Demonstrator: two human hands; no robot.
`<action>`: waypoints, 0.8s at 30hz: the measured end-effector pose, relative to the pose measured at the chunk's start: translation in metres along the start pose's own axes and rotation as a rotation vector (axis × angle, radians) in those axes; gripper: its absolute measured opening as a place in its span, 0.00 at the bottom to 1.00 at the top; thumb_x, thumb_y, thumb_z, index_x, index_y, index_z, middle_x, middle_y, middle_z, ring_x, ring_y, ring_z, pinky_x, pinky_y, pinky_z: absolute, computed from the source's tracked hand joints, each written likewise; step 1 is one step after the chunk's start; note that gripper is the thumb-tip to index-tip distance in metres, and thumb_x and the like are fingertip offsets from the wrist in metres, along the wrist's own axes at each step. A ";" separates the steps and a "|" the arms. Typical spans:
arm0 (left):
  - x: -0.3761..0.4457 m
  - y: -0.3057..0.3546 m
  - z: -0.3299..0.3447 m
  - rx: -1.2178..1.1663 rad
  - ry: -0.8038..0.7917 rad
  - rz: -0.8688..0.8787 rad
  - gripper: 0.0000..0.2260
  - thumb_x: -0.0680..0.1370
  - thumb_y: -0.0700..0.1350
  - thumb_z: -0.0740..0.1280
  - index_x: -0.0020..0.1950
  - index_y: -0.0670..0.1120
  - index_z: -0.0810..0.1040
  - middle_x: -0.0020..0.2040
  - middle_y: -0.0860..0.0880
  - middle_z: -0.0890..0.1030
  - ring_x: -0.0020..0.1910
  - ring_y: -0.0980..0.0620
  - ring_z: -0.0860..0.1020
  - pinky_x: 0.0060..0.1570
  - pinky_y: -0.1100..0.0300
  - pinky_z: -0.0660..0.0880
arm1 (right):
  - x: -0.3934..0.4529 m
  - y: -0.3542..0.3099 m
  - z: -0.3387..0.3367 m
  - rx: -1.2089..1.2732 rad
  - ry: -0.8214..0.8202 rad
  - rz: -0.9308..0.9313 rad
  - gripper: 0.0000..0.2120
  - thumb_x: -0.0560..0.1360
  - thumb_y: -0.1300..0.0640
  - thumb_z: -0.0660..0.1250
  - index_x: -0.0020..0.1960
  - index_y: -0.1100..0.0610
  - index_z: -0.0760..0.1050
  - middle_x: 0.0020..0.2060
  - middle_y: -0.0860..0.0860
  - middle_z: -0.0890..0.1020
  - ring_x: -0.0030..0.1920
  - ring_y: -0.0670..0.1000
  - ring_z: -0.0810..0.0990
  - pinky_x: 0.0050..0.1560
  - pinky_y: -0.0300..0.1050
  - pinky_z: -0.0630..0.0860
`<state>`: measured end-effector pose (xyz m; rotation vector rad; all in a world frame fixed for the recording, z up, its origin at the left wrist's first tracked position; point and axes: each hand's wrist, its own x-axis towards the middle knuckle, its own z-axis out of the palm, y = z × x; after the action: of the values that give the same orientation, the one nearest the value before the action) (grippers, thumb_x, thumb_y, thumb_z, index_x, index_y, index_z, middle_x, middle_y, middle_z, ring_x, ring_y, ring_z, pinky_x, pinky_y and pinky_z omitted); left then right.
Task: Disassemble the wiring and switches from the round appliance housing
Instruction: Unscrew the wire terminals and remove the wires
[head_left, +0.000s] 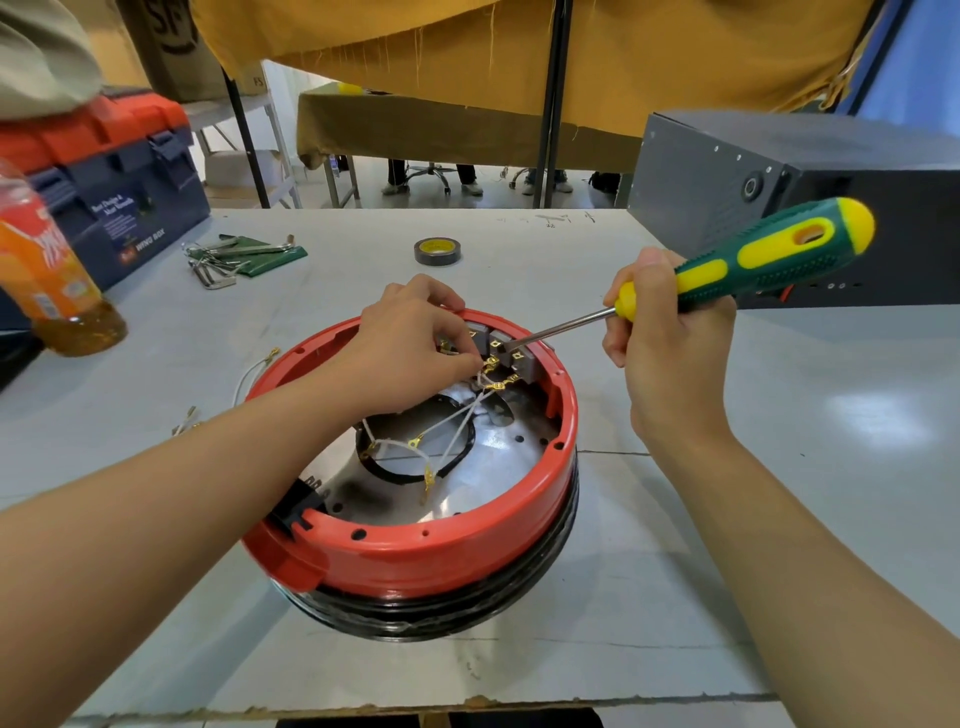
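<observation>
Mid-frame, left hand (415, 338) pinches a wire terminal (491, 366) in the housing (415, 561); right hand (670, 332) grips screwdriver (753, 260), likely prying next.

The left hand (415, 340) covers part of the far rim of the round housing (415, 561) and the switch beneath its fingers, so what sits under the palm cannot be made out. Whether the screwdriver (748, 265) tip touches the grey switch block (498, 343) is too fine to tell. The orange bottle (47, 275) is blurred and cut by the left edge, its label unreadable. The toolbox (119, 171) and the dark metal box (779, 176) both run off the edges.
</observation>
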<state>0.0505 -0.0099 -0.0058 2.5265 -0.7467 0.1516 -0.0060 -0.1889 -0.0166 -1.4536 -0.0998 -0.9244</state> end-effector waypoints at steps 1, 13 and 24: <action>0.000 -0.001 -0.001 -0.013 0.009 0.001 0.01 0.73 0.48 0.71 0.42 0.52 0.81 0.62 0.53 0.70 0.61 0.52 0.66 0.55 0.58 0.64 | 0.000 0.000 0.000 -0.002 -0.002 -0.002 0.17 0.74 0.51 0.59 0.26 0.48 0.71 0.20 0.45 0.70 0.22 0.45 0.68 0.25 0.36 0.64; 0.003 -0.008 -0.005 0.115 -0.104 0.119 0.13 0.74 0.45 0.69 0.56 0.50 0.72 0.60 0.49 0.74 0.53 0.52 0.71 0.48 0.61 0.65 | -0.004 -0.007 0.007 -0.123 -0.115 -0.093 0.17 0.73 0.49 0.59 0.30 0.58 0.70 0.21 0.48 0.71 0.22 0.46 0.71 0.28 0.38 0.70; 0.013 -0.004 -0.012 0.118 -0.166 0.188 0.07 0.72 0.43 0.69 0.50 0.47 0.80 0.66 0.50 0.72 0.59 0.53 0.72 0.52 0.67 0.63 | -0.005 -0.010 0.008 -0.276 -0.163 -0.224 0.18 0.73 0.49 0.59 0.33 0.62 0.72 0.24 0.48 0.73 0.26 0.47 0.73 0.35 0.38 0.72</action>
<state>0.0645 -0.0073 0.0065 2.6000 -1.0715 0.0504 -0.0115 -0.1780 -0.0104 -1.8009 -0.2687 -1.0290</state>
